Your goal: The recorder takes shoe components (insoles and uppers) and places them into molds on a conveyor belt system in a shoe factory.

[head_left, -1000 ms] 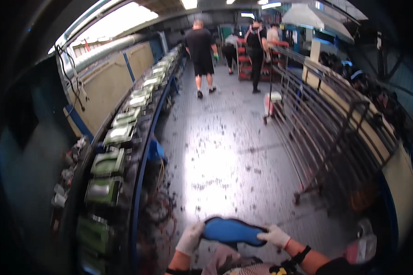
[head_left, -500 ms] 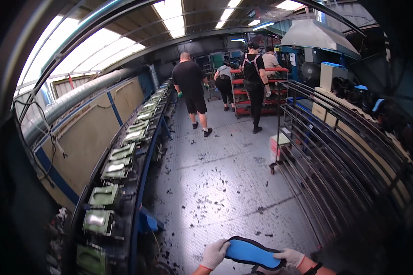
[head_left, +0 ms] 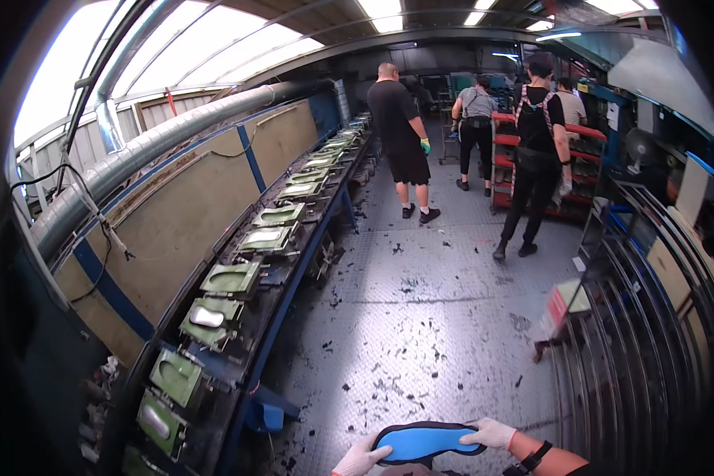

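A blue insole (head_left: 428,443) with an uneven black border is stretched out flat between my two gloved hands, at the bottom of the view. My left hand (head_left: 358,457) in a white glove grips its left end, thumb on top. At the opposite end my right hand (head_left: 490,434), also white-gloved, pinches the black rim; a dark band circles that wrist. The fingers beneath the insole are hidden.
A long line of green moulds (head_left: 230,278) on a dark bench (head_left: 262,333) runs along the left. Dark scraps litter the metal floor (head_left: 389,349). Several people stand ahead near a red rack (head_left: 504,151). At right are a metal-bar rack (head_left: 611,381) and a box (head_left: 565,308).
My view has swung left, so the bench and people sit further right in it. Both hands still hold the insole, now more level. The people ahead appear larger.
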`<action>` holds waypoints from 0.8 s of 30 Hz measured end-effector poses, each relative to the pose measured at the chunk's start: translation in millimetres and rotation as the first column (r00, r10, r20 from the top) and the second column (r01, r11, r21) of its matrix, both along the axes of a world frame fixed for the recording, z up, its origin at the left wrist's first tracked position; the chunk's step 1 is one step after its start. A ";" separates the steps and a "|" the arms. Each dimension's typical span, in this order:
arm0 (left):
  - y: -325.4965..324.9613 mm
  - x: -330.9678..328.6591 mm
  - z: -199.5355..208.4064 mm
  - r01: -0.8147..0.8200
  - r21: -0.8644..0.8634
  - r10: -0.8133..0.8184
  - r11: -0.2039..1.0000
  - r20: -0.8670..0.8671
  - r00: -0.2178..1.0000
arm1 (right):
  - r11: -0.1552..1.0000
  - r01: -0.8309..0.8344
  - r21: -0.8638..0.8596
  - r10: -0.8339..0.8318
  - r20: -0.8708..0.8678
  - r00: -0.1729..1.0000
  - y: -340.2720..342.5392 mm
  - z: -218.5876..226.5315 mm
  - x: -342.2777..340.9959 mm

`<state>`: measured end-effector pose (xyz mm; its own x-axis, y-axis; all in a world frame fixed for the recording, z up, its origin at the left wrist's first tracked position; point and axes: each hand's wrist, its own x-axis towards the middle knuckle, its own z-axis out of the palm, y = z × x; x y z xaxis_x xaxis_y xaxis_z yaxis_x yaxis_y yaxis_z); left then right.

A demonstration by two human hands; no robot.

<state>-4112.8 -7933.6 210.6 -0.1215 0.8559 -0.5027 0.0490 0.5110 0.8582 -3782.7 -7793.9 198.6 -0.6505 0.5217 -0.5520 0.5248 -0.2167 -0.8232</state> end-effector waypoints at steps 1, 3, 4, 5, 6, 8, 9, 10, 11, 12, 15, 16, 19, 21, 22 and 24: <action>32.4 -15.2 -9.8 -0.002 0.005 0.002 1.000 0.002 1.000 | 1.000 -0.002 0.005 0.002 0.002 1.000 32.2 -8.0 -15.4; 99.9 -41.7 -22.0 -0.071 -0.211 0.082 0.975 0.042 0.996 | 0.976 -0.065 0.206 0.054 0.057 0.997 91.4 -28.4 -43.9; 130.7 -41.2 -8.3 -0.090 -0.141 0.072 0.986 -0.128 0.989 | 0.978 -0.068 0.199 0.069 0.005 0.998 114.3 -15.9 -56.5; 165.4 -66.6 -54.6 0.096 0.068 -0.055 0.993 -0.452 0.890 | 0.963 -0.089 0.253 0.084 0.031 0.996 143.4 -9.9 -72.8; 206.7 -77.2 -57.9 0.087 0.081 -0.048 0.993 -0.397 0.916 | 0.982 -0.081 0.169 0.072 0.061 0.996 170.5 -5.8 -83.6; 284.8 -86.7 -28.7 0.161 0.084 -0.083 0.983 -0.579 0.811 | 0.998 0.003 0.059 -0.002 -0.019 1.000 226.7 -4.1 -103.4; 319.1 -90.5 -32.3 0.167 0.080 -0.091 0.983 -0.578 0.811 | 0.998 0.009 0.055 -0.008 -0.017 1.000 257.2 -0.4 -110.4; 354.9 -94.1 -40.0 0.167 0.149 -0.046 0.975 -0.597 0.801 | 0.997 0.024 0.078 -0.026 0.020 0.999 288.4 5.9 -115.0; 394.2 -103.2 -48.2 0.166 0.224 0.008 0.960 -0.617 0.787 | 0.993 0.035 0.110 -0.041 0.050 0.998 323.7 13.9 -124.8; 429.7 -114.0 -60.4 0.205 0.273 0.006 0.940 -0.614 0.789 | 0.990 0.101 0.097 -0.102 0.002 0.995 355.7 8.3 -128.7; 536.7 -135.5 -48.2 0.239 0.124 -0.087 0.963 -0.696 0.713 | 0.978 0.204 0.037 -0.202 -0.061 0.978 457.0 -18.9 -143.7; 570.2 -146.2 -48.2 0.235 0.093 -0.122 0.968 -0.643 0.756 | 0.978 0.210 0.014 -0.210 -0.029 0.977 491.8 -26.8 -150.4; 659.5 -172.2 -56.2 0.194 0.024 -0.138 0.981 -0.619 0.773 | 0.996 0.085 0.037 -0.086 0.009 0.996 610.4 -33.0 -179.0; 716.5 -184.2 -77.5 0.165 0.059 -0.073 0.985 -0.717 0.693 | 0.997 0.078 -0.030 -0.078 -0.032 0.996 686.6 -10.1 -204.1; 742.0 -192.0 -79.3 0.140 0.153 0.021 0.978 -0.744 0.668 | 0.992 0.081 -0.100 -0.088 -0.064 0.994 723.4 4.5 -218.4; 798.8 -210.8 -51.2 0.057 0.159 0.062 0.986 -0.655 0.753 | 1.000 -0.030 0.003 0.030 -0.041 0.999 806.2 4.8 -245.2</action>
<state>-4323.6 -7134.8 159.3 -0.3725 0.9149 -0.1556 0.6288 0.3721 0.6827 -4027.9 -6987.6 203.5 -0.6880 0.5029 -0.5232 0.4970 -0.1989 -0.8447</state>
